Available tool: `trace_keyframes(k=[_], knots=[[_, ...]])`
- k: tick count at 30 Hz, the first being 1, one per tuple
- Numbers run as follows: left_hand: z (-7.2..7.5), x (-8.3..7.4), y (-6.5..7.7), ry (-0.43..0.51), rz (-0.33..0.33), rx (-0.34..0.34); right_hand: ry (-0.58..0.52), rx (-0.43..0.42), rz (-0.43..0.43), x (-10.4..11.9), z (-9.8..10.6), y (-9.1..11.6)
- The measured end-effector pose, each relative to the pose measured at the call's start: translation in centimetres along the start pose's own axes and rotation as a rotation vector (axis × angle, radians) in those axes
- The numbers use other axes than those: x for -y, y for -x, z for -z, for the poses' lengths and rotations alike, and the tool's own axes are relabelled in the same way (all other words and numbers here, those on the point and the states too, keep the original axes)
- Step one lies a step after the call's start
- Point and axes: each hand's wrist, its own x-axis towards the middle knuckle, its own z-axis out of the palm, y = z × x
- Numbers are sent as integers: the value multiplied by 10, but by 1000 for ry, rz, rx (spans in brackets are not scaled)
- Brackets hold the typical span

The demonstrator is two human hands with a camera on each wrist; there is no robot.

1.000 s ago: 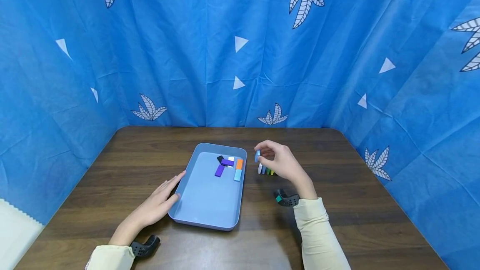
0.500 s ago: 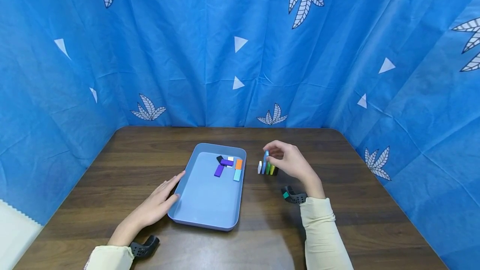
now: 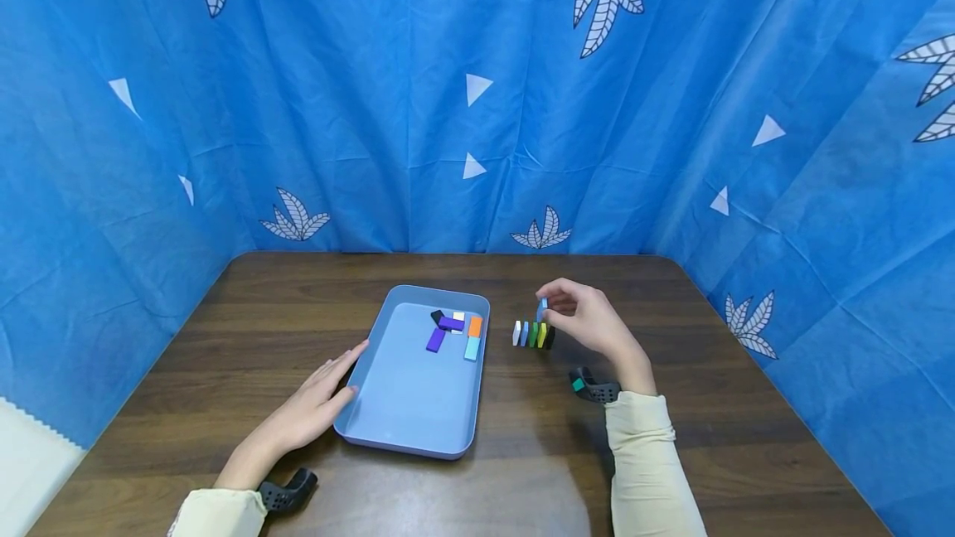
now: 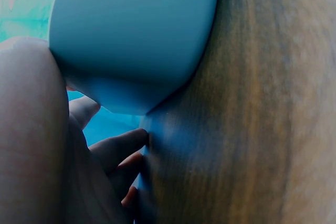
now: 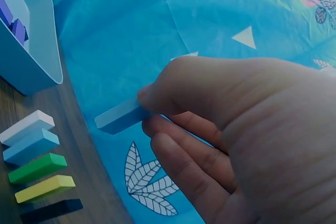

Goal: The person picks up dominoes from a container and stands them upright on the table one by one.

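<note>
My right hand [image 3: 593,320] pinches a light blue domino block [image 5: 119,117] between thumb and fingers, held up over a short row of standing blocks. That row has a white block [image 5: 27,126], a blue block [image 5: 32,146], a green block [image 5: 38,168], a yellow block [image 5: 45,188] and a black block [image 5: 51,211], spaced slightly apart. My left hand [image 3: 309,406] rests against the left side of a blue-grey tray [image 3: 406,404], its fingers extended. In the left wrist view, thumb and fingers touch the tray's outer wall.
Inside the tray's far right part lie purple blocks [image 3: 436,340], an orange block [image 3: 475,326], a light blue block [image 3: 472,348], a white block [image 3: 458,318] and a black block [image 3: 437,316]. A blue patterned curtain [image 3: 448,106] surrounds the wooden table [image 3: 731,437].
My right hand has moved right with the blue block, from near the white block along the row toward its yellow and black end. The left hand and tray have stayed put.
</note>
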Motion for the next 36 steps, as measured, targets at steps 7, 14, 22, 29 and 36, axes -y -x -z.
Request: trace_keyframes(k=[7,14,22,29,36], knots=[[-1,2,-1,4,-21,2,13,-16,-29,-5,5,2],[0,1,-1,-2,-26,0,32,-31,-43,-13,7,2],[-1,2,-1,4,-18,2,46,-33,-63,-22,9,4],[-2,4,0,11,-20,4,47,-20,-103,-30,8,6],[-2,2,1,20,-5,6,37,7,-97,-36,9,8]])
